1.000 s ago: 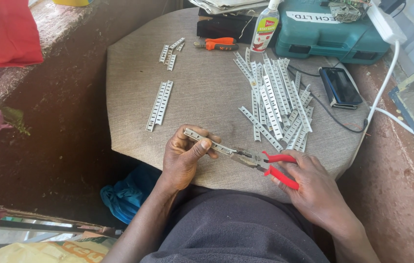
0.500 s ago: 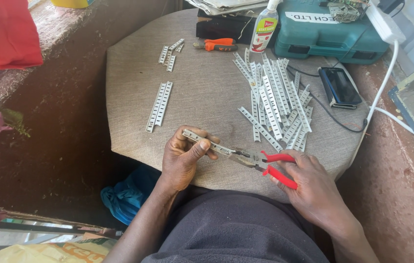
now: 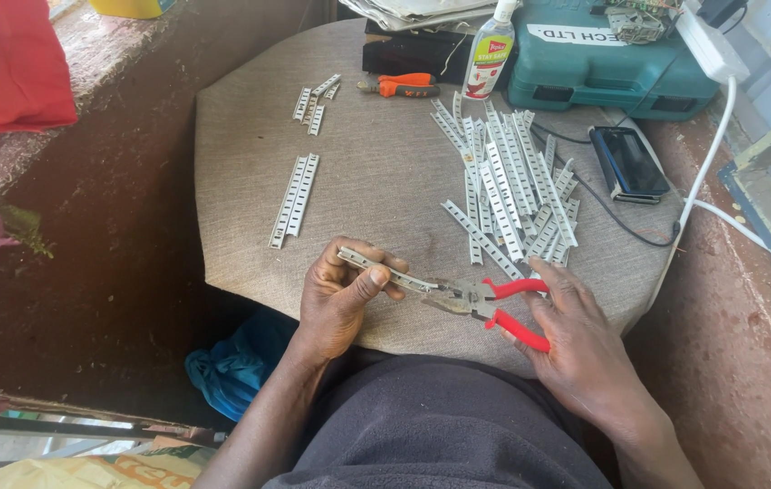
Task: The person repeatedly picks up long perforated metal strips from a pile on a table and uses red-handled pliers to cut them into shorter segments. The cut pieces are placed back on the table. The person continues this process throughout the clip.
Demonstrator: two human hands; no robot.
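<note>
My left hand pinches a short perforated metal strip between thumb and fingers, just above the near edge of the beige padded table. Red-handled pliers bite the strip's right end. My right hand grips the pliers' red handles. A loose heap of the same pale strips lies right of centre, just beyond the pliers.
Two strips lie side by side at left, a few short ones farther back. An orange-handled tool, a white bottle, a teal case, a black phone and a white cable sit at the back and right.
Both hands, strip and pliers stay in nearly the same place; the grip shifts only slightly.
</note>
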